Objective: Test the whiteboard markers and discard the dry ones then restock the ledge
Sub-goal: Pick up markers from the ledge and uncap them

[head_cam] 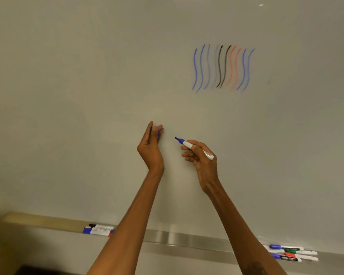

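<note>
Whiteboard (87, 76) has free space right of the test strokes (222, 67): put the next wave there, steady pressure. Below-left of the strokes, right hand (203, 161) fingers grip the uncapped blue marker (186, 143); left hand (150, 147) fingers pinch its cap (158, 133).

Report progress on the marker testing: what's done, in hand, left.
Done: several wavy test lines in blue, black and red on the whiteboard, some faint. In hand: the right hand holds an uncapped blue marker, the left hand a blue cap. Left: capped markers lie in two groups on the ledge; discarding and restocking look still to come.
</note>
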{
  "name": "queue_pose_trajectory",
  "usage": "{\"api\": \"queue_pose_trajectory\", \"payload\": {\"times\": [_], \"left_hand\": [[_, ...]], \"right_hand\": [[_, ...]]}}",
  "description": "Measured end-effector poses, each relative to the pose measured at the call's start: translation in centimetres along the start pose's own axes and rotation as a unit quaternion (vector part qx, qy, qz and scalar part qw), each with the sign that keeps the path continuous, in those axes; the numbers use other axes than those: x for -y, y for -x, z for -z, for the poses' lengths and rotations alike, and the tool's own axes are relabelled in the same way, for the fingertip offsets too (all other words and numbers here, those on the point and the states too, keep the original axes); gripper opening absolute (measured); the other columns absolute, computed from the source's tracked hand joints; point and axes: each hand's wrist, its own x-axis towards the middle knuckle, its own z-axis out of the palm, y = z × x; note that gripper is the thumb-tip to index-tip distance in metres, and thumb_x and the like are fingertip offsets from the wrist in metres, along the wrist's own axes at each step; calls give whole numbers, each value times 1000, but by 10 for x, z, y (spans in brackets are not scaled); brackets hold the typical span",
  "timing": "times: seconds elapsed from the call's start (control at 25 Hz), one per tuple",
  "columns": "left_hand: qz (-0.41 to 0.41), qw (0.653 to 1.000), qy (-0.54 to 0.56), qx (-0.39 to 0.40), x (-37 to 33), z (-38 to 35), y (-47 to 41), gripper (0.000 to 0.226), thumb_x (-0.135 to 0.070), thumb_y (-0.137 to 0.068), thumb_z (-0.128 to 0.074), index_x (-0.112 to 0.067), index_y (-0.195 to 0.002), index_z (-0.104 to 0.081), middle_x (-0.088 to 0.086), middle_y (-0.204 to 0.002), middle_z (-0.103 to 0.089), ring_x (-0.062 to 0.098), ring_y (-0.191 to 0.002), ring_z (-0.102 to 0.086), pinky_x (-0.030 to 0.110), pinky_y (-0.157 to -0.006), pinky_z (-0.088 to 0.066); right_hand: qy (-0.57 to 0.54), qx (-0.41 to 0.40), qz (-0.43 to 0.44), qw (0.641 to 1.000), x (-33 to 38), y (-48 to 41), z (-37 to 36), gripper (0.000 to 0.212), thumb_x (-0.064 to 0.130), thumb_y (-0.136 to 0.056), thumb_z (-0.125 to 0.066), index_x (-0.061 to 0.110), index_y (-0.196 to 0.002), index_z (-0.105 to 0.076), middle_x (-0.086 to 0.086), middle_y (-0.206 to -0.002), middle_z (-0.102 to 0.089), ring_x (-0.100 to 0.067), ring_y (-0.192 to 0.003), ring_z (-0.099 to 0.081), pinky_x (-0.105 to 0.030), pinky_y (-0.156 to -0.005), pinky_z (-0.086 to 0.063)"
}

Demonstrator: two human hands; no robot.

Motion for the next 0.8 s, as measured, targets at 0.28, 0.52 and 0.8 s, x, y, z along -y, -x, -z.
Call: {"api": "queue_pose_trajectory", "payload": {"times": [0.28, 0.52, 0.8], "left_hand": [[119, 991, 35, -53, 15, 62, 13, 33, -26, -95, -63, -4, -121, -68, 13, -104, -75, 25, -97, -74, 40, -96, -55], [127, 990, 1, -57, 20, 95, 16, 30, -24, -97, -61, -6, -120, -69, 13, -103, -76, 25, -96, -74, 41, -96, -56], [123, 989, -34, -76, 19, 130, 15, 30, -24, -98, -59, -7, -120, -70, 11, -99, -77, 21, -93, -74, 37, -94, -57]], "right_hand": [[29, 25, -46, 998, -63, 26, -38, 25, 13, -98, -57, 2, -118, -67, -17, -104, -73, -33, -91, -71, -36, -81, -59], [42, 30, -68, 996, -85, 38, -61, 24, 15, -97, -59, 5, -117, -68, -14, -102, -74, -30, -88, -72, -35, -79, -59], [36, 53, -75, 995, -104, 52, -79, 18, 14, -95, -60, 16, -110, -70, -6, -98, -76, -28, -91, -73, -30, -80, -60]]}}
